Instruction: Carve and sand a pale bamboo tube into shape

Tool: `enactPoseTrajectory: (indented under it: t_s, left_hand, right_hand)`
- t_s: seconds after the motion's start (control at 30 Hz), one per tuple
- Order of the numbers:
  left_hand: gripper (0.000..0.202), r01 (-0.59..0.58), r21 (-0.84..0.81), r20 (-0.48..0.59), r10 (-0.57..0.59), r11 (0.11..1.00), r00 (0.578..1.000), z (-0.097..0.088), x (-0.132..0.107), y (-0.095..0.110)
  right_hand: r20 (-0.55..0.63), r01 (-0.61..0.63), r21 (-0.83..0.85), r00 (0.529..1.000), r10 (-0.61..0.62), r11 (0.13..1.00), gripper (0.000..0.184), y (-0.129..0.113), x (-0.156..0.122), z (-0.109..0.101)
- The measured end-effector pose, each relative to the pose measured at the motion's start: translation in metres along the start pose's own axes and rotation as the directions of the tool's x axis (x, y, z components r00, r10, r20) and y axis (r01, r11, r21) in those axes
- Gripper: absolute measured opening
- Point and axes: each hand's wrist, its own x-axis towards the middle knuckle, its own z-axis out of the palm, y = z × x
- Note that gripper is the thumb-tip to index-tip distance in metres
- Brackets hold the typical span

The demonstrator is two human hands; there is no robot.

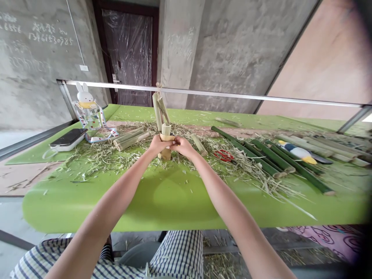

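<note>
An upright piece of peeled bamboo [166, 129] stands at the middle of the green table, and a pale yellow band [167, 138] crosses it. My left hand [159, 144] is closed at its left side, thumb and fingers pressed in. From the right, my right hand [181, 145] grips the same spot, its fingertips meeting the left ones. Below the hands shows a tan wooden block [165, 154]. Whether the band is loose or fixed to the bamboo I cannot tell. Just behind, two peeled bamboo sticks [157, 112] lean together, tied with twine at the top.
Bamboo shavings [130, 161] cover the green table [162, 209]. Peeled pieces [132, 138] lie left, another [199, 145] right. Green bamboo lengths [261, 155], a red openwork item [223, 155] and a knife [299, 152] lie right. A phone [68, 137] and rabbit-topped bottle [88, 108] are left.
</note>
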Motion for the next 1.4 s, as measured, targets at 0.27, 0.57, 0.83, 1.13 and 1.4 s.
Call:
enactPoseTrajectory:
  t_s: [0.27,0.57,0.83,1.13,1.4]
  left_hand:
    - [0.038,-0.052,0.011,-0.056,0.053,0.999,0.997,0.000,0.001,-0.001]
    - [0.026,-0.231,0.079,-0.109,0.239,0.970,0.965,0.000,-0.002,0.005]
    - [0.040,-0.148,0.041,-0.031,0.150,0.988,0.988,-0.001,-0.003,0.008]
    - [0.071,0.073,0.246,-0.036,-0.066,0.967,0.997,0.003,0.003,-0.004]
    - [0.116,-0.038,0.603,-0.004,0.050,0.797,0.999,0.012,-0.017,0.001]
  right_hand:
    - [-0.061,0.320,-0.508,0.913,-0.403,0.800,0.075,-0.032,-0.021,-0.004]
    - [-0.052,0.333,-0.586,0.894,-0.444,0.739,0.067,-0.041,-0.027,0.003]
    - [-0.046,0.341,-0.552,0.898,-0.437,0.761,0.066,-0.045,-0.029,0.007]
    - [-0.107,0.191,-0.488,0.955,-0.276,0.851,0.071,-0.042,-0.028,0.002]
    - [-0.209,0.086,-0.372,0.963,-0.173,0.924,0.063,-0.032,-0.023,-0.010]
